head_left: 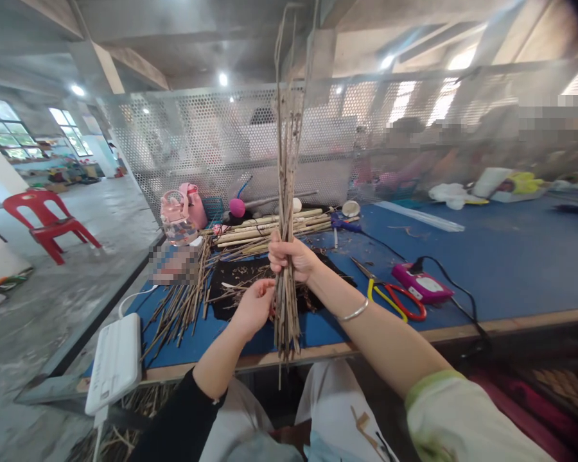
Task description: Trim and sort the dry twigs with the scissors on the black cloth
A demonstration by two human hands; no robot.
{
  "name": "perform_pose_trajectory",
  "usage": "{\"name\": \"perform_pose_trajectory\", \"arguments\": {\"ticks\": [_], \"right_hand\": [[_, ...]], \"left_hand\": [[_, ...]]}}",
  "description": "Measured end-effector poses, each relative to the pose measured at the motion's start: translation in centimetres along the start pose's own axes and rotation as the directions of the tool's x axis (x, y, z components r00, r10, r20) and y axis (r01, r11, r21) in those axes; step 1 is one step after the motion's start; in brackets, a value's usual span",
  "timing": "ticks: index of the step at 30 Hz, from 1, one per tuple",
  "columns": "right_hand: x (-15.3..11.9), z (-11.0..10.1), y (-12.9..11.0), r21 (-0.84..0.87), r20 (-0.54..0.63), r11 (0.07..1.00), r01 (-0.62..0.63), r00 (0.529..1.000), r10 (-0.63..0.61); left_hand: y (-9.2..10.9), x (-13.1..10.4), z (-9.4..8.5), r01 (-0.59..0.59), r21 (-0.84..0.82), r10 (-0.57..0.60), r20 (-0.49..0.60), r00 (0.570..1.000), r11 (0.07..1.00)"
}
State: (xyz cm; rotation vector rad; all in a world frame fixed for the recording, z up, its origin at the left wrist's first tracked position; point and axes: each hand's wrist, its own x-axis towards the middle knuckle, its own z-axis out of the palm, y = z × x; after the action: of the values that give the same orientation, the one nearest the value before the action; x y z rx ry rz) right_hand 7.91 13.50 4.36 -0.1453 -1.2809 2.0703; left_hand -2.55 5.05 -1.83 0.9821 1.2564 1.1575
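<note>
Holds the stick bundle upright at frame centre, with right hand wrapped round its middle and left hand against its lower part, closure unclear. Seems light, stiff, brittle; best gripped mid-length.

Stem bundle: dry, woody, matt and rough, taken as clock centre. Mesh, 11 o'clock: perforated metal with a dull sheen. Canes, 11 o'clock: wood-like, smoother and paler than the bundle. Strips, 2 o'clock: translucent, glossy, plastic-looking. Scissors, 3 o'clock: metal blades, smooth plastic-coated handles. Box, 3 o'clock: smooth purple plastic. Bracelet, 3 o'clock: polished silvery metal. Trousers, 6 o'clock: pale, soft cloth. Sleeve, 7 o'clock: matt black cloth. Power bank, between 8 and 9: smooth white plastic. Chair, between 9 and 10: glossy red moulded plastic. Floor, 10 o'clock: mottled, concrete-like, faintly shiny.
</note>
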Motion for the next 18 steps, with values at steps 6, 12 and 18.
{"name": "perform_pose_trajectory", "arguments": {"ticks": [6, 12, 18], "right_hand": [[-0.4, -0.8, -0.5, 0.018, 0.112, 1.000, 0.013, 0.994, -0.014], [-0.8, -0.7, 0.0, -0.011, 0.133, 1.000, 0.016, 0.991, -0.015], [-1.1, -0.6, 0.1, 0.020, 0.181, 0.999, 0.038, 0.983, -0.041]], "left_hand": [[1.3, 1.5, -0.7, -0.001, 0.543, -0.007, 0.013, 1.000, 0.840], [1.5, 1.5, 0.1, -0.055, 0.782, -0.007, 0.075, 0.997, 0.620], [1.6, 3.0, -0.7, 0.043, 0.920, 0.194, -0.128, 0.973, 0.389]]}}
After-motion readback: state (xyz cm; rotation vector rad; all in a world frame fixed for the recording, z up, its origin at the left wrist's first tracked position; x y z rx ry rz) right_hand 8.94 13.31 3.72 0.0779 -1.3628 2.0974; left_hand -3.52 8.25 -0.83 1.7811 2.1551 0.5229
